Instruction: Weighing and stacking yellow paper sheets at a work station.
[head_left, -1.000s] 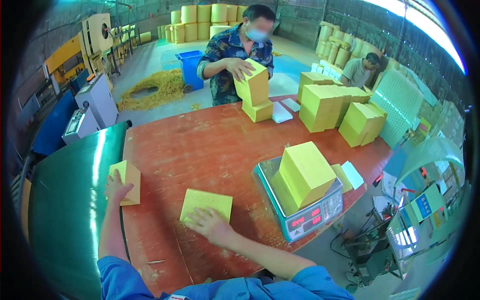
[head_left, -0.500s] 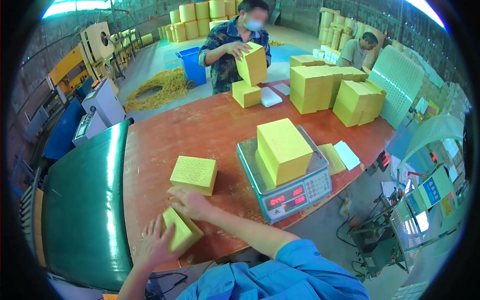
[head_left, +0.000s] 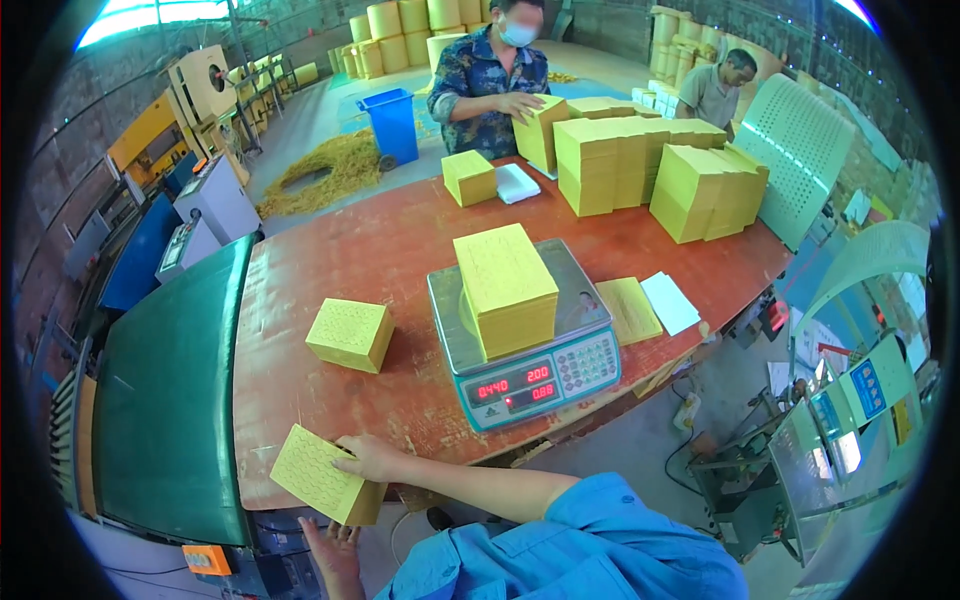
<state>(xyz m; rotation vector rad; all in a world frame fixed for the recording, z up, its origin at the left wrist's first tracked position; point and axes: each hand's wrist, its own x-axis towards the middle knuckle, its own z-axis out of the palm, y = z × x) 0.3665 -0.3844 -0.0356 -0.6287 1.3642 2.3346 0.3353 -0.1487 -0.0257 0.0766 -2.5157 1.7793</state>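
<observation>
A yellow paper stack with an embossed top sits at the table's front left edge, its near corner out past the edge. My right hand grips its right side, thumb on top and the other fingers hidden. Just below the near corner, my left hand is held palm up with its fingers apart; whether a fingertip touches the stack I cannot tell. Farther off, a second embossed yellow stack stands on the red table. A taller yellow stack rests on the digital scale, whose red display is lit.
A dark green conveyor belt borders the table's left side. Right of the scale lie a yellow sheet and a white pad. Across the table, a masked co-worker touches a yellow block beside large yellow stacks.
The stack in my right hand has shifted toward the table's near edge and turned. My left hand has left its side and dropped below it. The co-worker has lowered a block beside the large stacks.
</observation>
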